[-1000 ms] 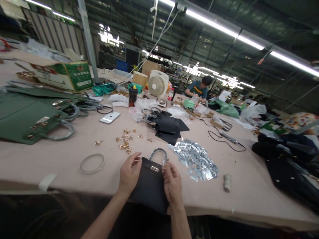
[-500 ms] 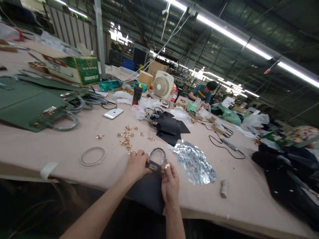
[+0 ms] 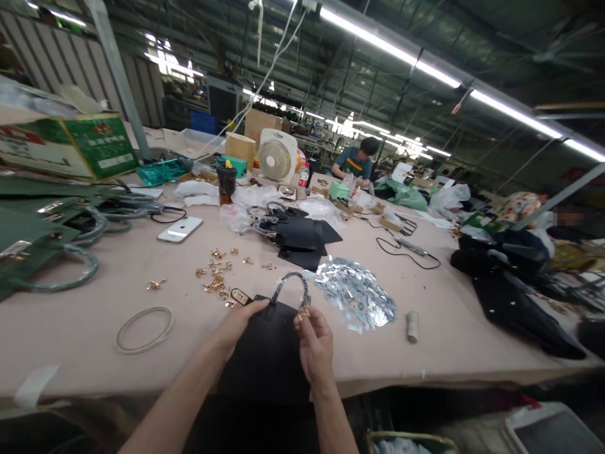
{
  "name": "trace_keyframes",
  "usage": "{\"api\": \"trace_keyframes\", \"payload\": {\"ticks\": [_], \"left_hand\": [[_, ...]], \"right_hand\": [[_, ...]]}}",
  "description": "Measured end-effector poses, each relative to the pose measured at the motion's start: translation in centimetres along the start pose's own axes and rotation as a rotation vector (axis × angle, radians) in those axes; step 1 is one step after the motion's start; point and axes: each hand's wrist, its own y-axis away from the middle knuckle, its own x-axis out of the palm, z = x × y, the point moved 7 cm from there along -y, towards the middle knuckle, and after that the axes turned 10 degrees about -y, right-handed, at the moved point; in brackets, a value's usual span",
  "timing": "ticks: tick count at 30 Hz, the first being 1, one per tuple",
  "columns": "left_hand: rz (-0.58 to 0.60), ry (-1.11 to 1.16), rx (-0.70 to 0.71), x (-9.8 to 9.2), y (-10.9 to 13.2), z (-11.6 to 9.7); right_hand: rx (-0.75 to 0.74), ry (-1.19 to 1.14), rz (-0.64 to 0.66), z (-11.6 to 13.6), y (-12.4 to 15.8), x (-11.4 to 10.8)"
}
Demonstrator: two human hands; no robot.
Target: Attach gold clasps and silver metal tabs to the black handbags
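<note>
A black bag panel (image 3: 267, 353) lies at the table's front edge, its arched handle (image 3: 292, 277) wrapped in clear film. My left hand (image 3: 236, 328) grips the panel's upper left edge, thumb on top and the other fingers hidden beneath. Just beyond that thumb, a black strap end with a gold-rimmed slot (image 3: 241, 296) sticks out to the left. Between the fingertips of my right hand (image 3: 316, 343) is a small gold metal fitting (image 3: 303, 313), close to the handle's right foot. Loose gold fittings (image 3: 217, 277) are scattered beyond my left hand.
Right of the panel spreads a heap of flat silver metal plates (image 3: 354, 293). More black bag pieces (image 3: 297, 233) lie behind. A white phone (image 3: 180, 229), green bags (image 3: 28, 252), a clear ring (image 3: 144, 330) and a corded tool (image 3: 411, 247) surround the work. Another person (image 3: 354, 161) sits across.
The view has swung right. My left hand has moved from the gold-slotted strap end to the panel's edge, and the panel lies flatter. My right hand still pinches the gold fitting.
</note>
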Motion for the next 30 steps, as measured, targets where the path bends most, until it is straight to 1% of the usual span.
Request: {"api": "trace_keyframes", "payload": {"ticks": [2, 3, 5, 9, 11, 14, 22, 26, 30], "left_hand": [[0.122, 0.187, -0.182, 0.9, 0.4, 1.2], [0.162, 0.241, -0.243, 1.1, 0.6, 1.7], [0.182, 0.301, -0.295, 0.9, 0.6, 2.4], [0.145, 0.338, -0.311, -0.1, 0.3, 3.3], [0.153, 0.334, -0.315, -0.1, 0.3, 3.5], [0.16, 0.318, -0.301, 0.1, 0.5, 3.3], [0.089, 0.381, -0.251, -0.1, 0.9, 2.9], [0.109, 0.392, -0.271, 0.1, 1.0, 2.9], [0.18, 0.388, -0.302, 0.4, 1.2, 3.1]], "right_hand": [[-0.034, 0.03, 0.003, 0.3, 0.2, 0.1], [-0.05, 0.052, 0.005, 0.5, 0.2, 0.1], [-0.075, 0.135, 0.01, 1.1, 0.5, 0.3], [-0.156, 0.42, 0.041, 2.8, 0.9, 0.7], [-0.204, 0.54, 0.076, 3.4, 1.0, 1.0], [-0.232, 0.64, 0.102, 3.7, 1.1, 1.1], [-0.19, 0.704, 0.126, 2.9, 1.2, 1.2], [-0.205, 0.726, 0.123, 2.8, 1.2, 1.3], [-0.262, 0.702, 0.121, 3.0, 1.4, 1.7]]}}
